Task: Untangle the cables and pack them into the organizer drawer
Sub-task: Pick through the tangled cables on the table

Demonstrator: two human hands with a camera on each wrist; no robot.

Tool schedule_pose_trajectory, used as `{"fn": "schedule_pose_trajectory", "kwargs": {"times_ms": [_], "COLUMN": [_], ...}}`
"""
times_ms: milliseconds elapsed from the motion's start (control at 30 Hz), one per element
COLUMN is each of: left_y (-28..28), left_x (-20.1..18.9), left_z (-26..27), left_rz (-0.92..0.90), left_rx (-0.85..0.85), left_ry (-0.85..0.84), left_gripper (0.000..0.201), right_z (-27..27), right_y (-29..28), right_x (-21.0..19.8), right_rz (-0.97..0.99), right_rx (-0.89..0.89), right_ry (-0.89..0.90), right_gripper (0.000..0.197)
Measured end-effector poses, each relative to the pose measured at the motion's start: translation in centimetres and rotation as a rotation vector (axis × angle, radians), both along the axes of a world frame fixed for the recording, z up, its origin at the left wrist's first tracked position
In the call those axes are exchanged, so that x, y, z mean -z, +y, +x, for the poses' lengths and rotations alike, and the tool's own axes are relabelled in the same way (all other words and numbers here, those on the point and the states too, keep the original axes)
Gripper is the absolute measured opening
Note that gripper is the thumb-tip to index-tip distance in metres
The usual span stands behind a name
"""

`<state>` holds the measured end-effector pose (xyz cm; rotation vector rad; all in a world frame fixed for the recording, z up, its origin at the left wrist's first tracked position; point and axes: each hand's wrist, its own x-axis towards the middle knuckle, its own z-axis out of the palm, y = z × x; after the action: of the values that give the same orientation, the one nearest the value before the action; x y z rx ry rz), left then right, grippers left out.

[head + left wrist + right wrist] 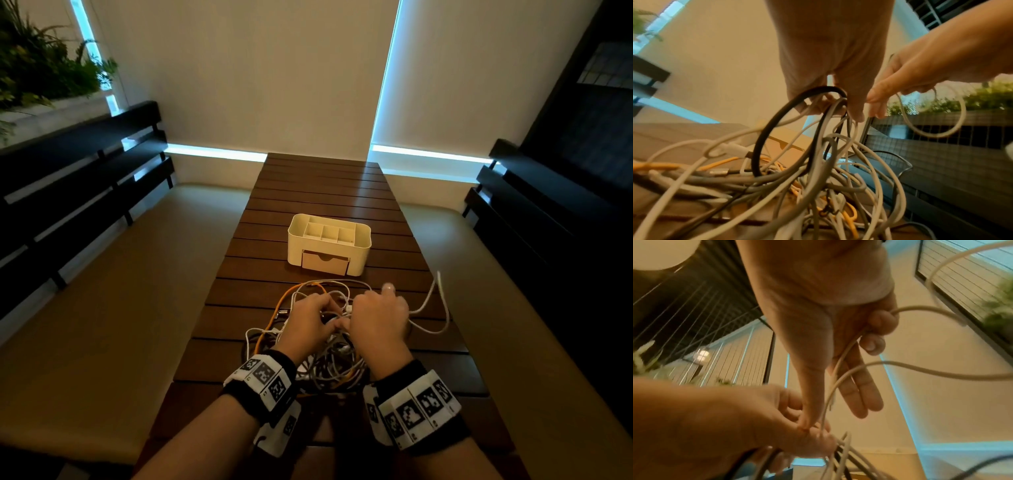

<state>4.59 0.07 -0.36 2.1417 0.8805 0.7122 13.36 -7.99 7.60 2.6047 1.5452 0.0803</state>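
Working at the untangling step, the left hand (310, 322) is gripping a bunch of strands of the cable tangle (329, 363) on the near table (318, 192), while the right hand (378, 317) is holding one white cable (433, 308) looping off right. Next, probably, that strand needs feeding free. The organizer (329, 243) sits farther off, its drawer (325, 262) closed. No legible writing anywhere.
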Motion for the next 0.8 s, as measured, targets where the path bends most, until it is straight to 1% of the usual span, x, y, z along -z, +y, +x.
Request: {"fn": "schedule_pose_trajectory", "kwargs": {"times_ms": [67, 133, 200, 267, 333, 367, 400, 467, 533, 600, 633, 700, 800], "left_y": [-0.3, -0.5, -0.5, -0.2, 0.1, 0.2, 0.2, 0.4, 0.6, 0.8, 0.9, 1.5, 2.8], "left_x": [0.4, 0.4, 0.4, 0.5, 0.4, 0.4, 0.5, 0.9, 1.3, 1.4, 1.2, 1.2, 1.4], "left_z": [0.2, 0.4, 0.5, 0.3, -0.2, -0.4, -0.6, -1.1, -1.6, -1.8, -1.9, -1.8, -1.9], "left_rz": [0.036, 0.041, 0.051, 0.059, 0.059, 0.049, 0.031, -0.009, -0.081, -0.169, -0.189, -0.177, -0.176], "left_rx": [-0.014, -0.038, -0.055, -0.077, -0.085, -0.072, -0.051, -0.011, -0.007, -0.063, -0.108, -0.203, -0.312], "left_ry": [-0.004, -0.036, -0.038, -0.049, -0.052, -0.065, -0.087, -0.140, -0.222, -0.321, -0.345, -0.326, -0.223], "left_gripper": [0.014, 0.012, 0.010, 0.007, 0.007, 0.010, 0.013, 0.018, 0.019, 0.018, 0.018, 0.019, 0.013], "right_z": [0.0, 0.0, 0.1, 0.5, 1.3, 1.7, 2.1, 2.7, 3.0, 3.2, 3.2, 2.8, 2.1], "right_y": [0.1, 0.3, 0.6, 0.9, 1.3, 1.4, 1.4, 1.2, 0.7, 0.3, 0.1, -0.6, -1.7], "right_x": [0.4, 0.8, 1.0, 1.4, 2.2, 2.7, 2.9, 2.8, 1.9, 0.9, 0.3, -1.0, -2.8], "right_rz": [0.045, 0.121, 0.099, -0.010, -0.062, -0.044, -0.016, 0.044, 0.149, 0.312, 0.398, 0.558, 0.781], "right_rx": [-0.055, -0.145, -0.193, -0.168, -0.126, -0.105, -0.090, -0.087, -0.096, -0.114, -0.128, -0.181, -0.268], "right_ry": [-0.069, -0.015, 0.087, 0.217, 0.447, 0.561, 0.628, 0.681, 0.753, 0.855, 0.904, 1.006, 1.162], "right_gripper": [0.040, 0.033, 0.026, 0.027, 0.036, 0.041, 0.042, 0.038, 0.036, 0.033, 0.030, 0.026, 0.027]}}
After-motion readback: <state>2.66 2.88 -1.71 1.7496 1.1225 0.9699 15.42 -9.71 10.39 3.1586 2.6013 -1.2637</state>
